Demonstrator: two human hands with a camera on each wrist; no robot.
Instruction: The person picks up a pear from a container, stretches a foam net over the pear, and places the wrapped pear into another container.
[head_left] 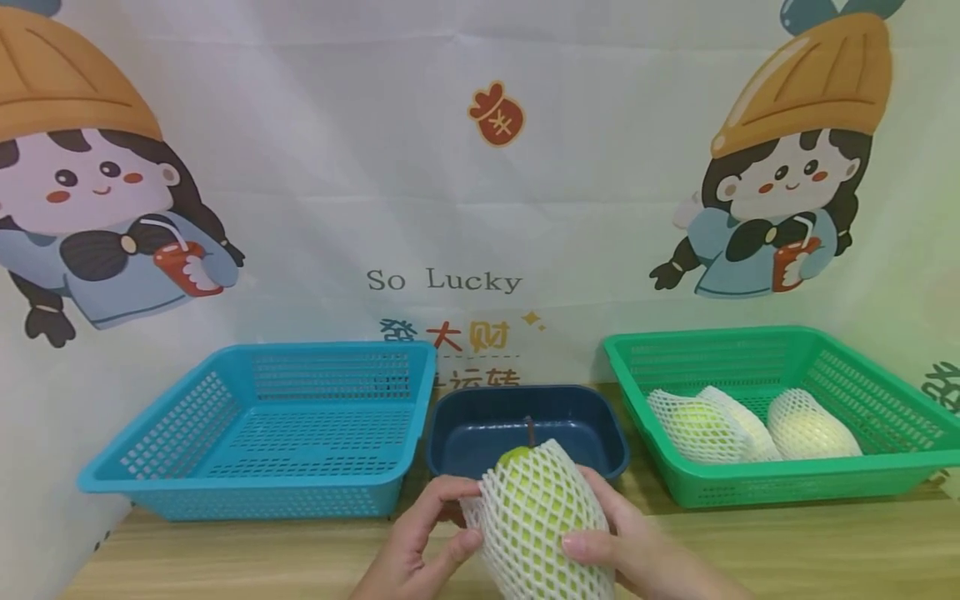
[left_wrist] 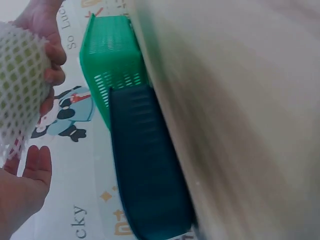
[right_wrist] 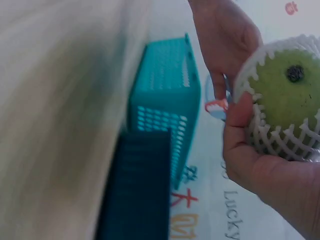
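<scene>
A green pear (head_left: 517,457) with a brown stem, wrapped in a white foam net sleeve (head_left: 536,525), is held up in front of the dark blue tray. My right hand (head_left: 637,533) grips it through the net from the right, thumb across the front. On the other side, my left hand (head_left: 420,537) pinches the upper left edge of the net between thumb and forefinger. The pear's dark blossom end (right_wrist: 295,74) shows bare at the net's open lower end in the right wrist view. The fingers behind the pear are partly hidden.
A blue basket (head_left: 262,483) stands at left on the wooden table (head_left: 300,558). The dark blue tray (head_left: 480,400) sits in the middle. At right, a green basket (head_left: 795,473) holds several net-wrapped fruits (head_left: 697,425). A printed cloth (head_left: 337,167) hangs behind them.
</scene>
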